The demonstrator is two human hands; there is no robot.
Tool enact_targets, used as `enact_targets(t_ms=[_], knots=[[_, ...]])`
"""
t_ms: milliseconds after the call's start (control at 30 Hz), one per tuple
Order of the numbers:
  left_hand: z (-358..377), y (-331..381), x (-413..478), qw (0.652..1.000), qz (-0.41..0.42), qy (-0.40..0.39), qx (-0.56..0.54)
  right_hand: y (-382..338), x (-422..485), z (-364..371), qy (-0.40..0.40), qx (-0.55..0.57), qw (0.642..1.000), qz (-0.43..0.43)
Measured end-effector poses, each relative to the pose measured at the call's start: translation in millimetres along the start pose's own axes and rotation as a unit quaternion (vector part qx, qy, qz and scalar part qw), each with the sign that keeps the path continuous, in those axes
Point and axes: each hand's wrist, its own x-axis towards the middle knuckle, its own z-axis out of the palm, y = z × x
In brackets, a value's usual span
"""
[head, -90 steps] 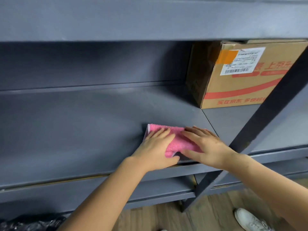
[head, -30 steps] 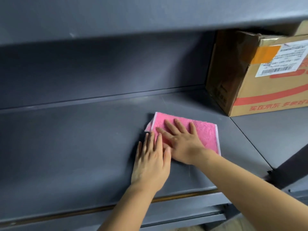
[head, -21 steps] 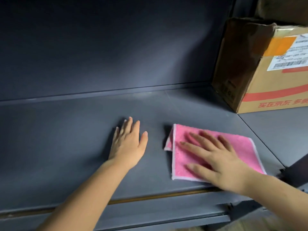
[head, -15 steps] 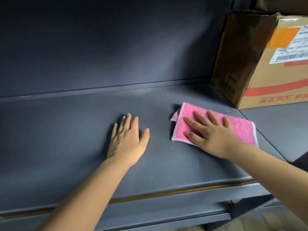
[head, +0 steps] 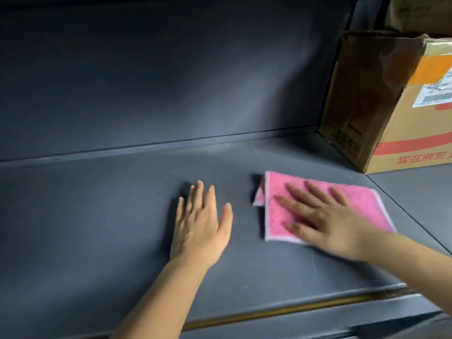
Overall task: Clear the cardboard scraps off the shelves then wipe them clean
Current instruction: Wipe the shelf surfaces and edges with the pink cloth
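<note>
A dark grey shelf fills the view. A cardboard box stands at its right rear. A folded pink cloth lies flat right of centre, under the right hand, fingers spread wide. The left hand rests flat beside it, fingers open, holding nothing.

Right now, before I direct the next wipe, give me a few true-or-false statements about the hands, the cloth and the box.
1. The right hand lies flat on the folded pink terry cloth. True.
2. The left hand grips the cloth. False: it rests open on the bare dark grey metal shelf, apart from it.
3. The taped brown cardboard box stands right of the cloth. True.
4. The cloth touches the box. False: shelf shows between them.
</note>
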Motion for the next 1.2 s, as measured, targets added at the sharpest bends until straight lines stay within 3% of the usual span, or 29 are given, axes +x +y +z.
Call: enact_targets(t_ms=[133, 233, 400, 533, 633, 767, 1067, 1200], knots=[[1, -1, 0, 1.0, 0.003, -0.001, 0.014, 25, 58, -16, 0.025, 0.007, 0.992, 0.121], [2, -2, 1, 1.0, 0.007, -0.005, 0.02, 16, 102, -28, 0.027, 0.019, 0.986, 0.162], [1, -3, 2, 1.0, 0.008, -0.006, 0.023, -30, 110, -29, 0.008, 0.009, 0.997, 0.08], [3, -3, 1, 0.999, 0.012, -0.002, 0.029, -19, 68, -26, 0.036, -0.002, 0.999, 0.015], [5, -4, 1, 1.0, 0.011, 0.011, 0.02, 16, 63, -23, 0.073, -0.033, 0.994, 0.075], [6, -5, 2, 1.0, 0.014, 0.018, 0.021, 40, 104, -25, 0.095, 0.013, 0.981, 0.169], [3, -1, -1, 0.999, 0.018, 0.035, 0.038, 1, 158, -32, 0.078, 0.04, 0.981, 0.175], [2, 0, -5, 0.998, 0.016, 0.067, 0.013, -27, 161, -33, 0.075, 0.03, 0.987, 0.136]])
